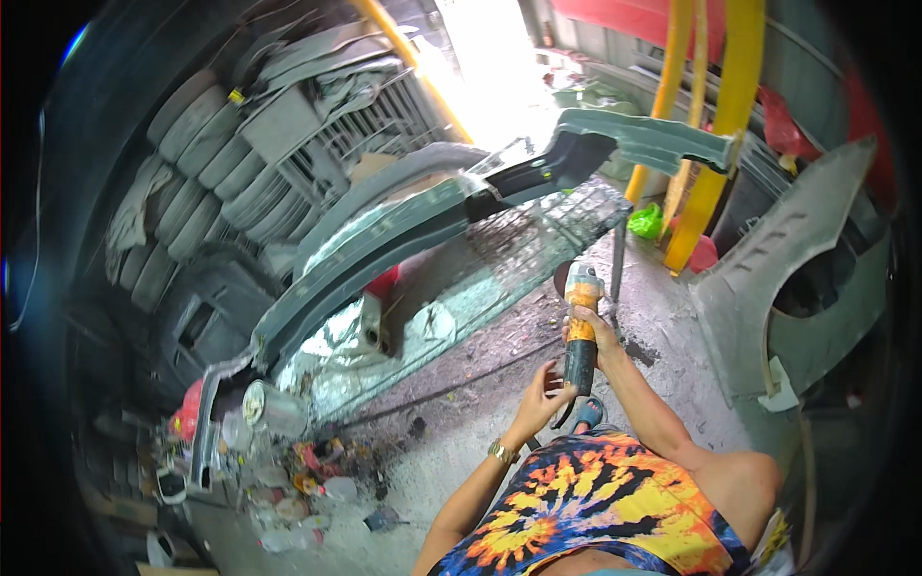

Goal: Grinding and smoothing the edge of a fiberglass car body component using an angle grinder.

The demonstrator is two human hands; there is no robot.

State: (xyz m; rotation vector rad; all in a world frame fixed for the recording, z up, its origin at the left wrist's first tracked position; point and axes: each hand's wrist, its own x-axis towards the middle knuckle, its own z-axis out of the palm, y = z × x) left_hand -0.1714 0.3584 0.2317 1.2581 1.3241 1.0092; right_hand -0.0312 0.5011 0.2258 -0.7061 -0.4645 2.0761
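My right hand (603,336) is wrapped round the body of an angle grinder (582,331), yellow-orange with a black rear end. A dark reddish disc (561,280) shows at the left of its head. My left hand (540,401), a watch on its wrist, is at the grinder's rear end. Its fingers are bent but apart, and the fingertips seem to touch the black housing beside the cord (564,415). Ahead of the tool stretches a long grey-green car bumper (360,252), lying across a low support and apart from the disc.
Stacked tyres (206,134) line the left wall. Yellow posts (715,144) rise at the far right, beside a bare grey fender (749,278). Bottles and litter (307,480) cover the floor at lower left, near a clear bucket (274,408). A green bag (644,222) lies behind.
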